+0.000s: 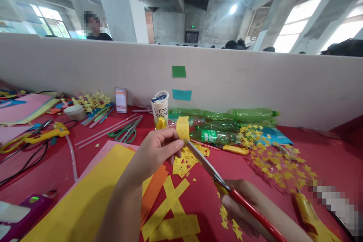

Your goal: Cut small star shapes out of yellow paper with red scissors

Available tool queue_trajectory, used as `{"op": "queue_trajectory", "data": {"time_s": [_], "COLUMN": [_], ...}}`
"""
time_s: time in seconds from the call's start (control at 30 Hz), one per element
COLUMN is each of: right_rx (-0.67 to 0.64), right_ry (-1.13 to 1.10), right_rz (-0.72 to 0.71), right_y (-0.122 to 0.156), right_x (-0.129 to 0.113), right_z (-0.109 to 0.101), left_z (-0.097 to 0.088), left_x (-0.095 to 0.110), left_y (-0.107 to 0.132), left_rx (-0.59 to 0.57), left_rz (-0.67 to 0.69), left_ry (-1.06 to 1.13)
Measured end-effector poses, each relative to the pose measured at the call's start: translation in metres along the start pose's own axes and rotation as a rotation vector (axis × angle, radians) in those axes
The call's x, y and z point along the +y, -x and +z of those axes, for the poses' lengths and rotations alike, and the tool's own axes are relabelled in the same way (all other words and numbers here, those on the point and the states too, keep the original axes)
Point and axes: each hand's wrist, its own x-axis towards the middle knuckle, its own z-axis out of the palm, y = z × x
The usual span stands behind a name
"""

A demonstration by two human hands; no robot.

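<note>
My left hand (164, 143) pinches a small strip of yellow paper (183, 126) between thumb and fingers, held up above the red table. In my right hand (241, 200) is a pair of scissors (205, 164) with red and yellow on the handles. The blade tips reach the lower edge of the strip, close to my left thumb. Beneath my hands lie yellow paper scraps with star-shaped holes (185, 162), crossed yellow strips (172, 204) and an orange strip (154, 193). Several cut yellow stars (224, 215) lie below my right hand.
Green plastic bottles (218, 136) and a white cup (160, 107) stand or lie by the partition (136, 68). Many yellow stars (283, 159) spread at right, near a yellow glue gun (309, 211). Yellow sheets (85, 193), green-handled scissors (129, 132) and another glue gun (58, 130) lie left.
</note>
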Motion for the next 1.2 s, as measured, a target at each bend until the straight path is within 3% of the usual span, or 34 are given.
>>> {"op": "queue_trajectory", "data": {"time_s": [0.23,0.8,1.03,1.2], "right_rx": [-0.065,-0.041,-0.033,-0.03], "right_ry": [0.027,0.095,0.123,0.117], "right_rz": [-0.006,-0.025,-0.014,-0.047], "right_y": [-0.004,-0.002,0.002,0.002], "right_x": [0.002,0.003,0.0,0.001], "right_z": [-0.006,-0.008,-0.012,-0.012], "left_z": [-0.001,-0.001,0.003,0.014], "left_x": [0.0,-0.003,-0.005,-0.005], "left_y": [0.0,-0.002,-0.007,-0.009], "left_rx": [0.003,-0.023,0.139,0.239], "left_rz": [-0.036,-0.049,0.109,0.293], "left_ry": [0.016,0.036,0.173,0.259]}}
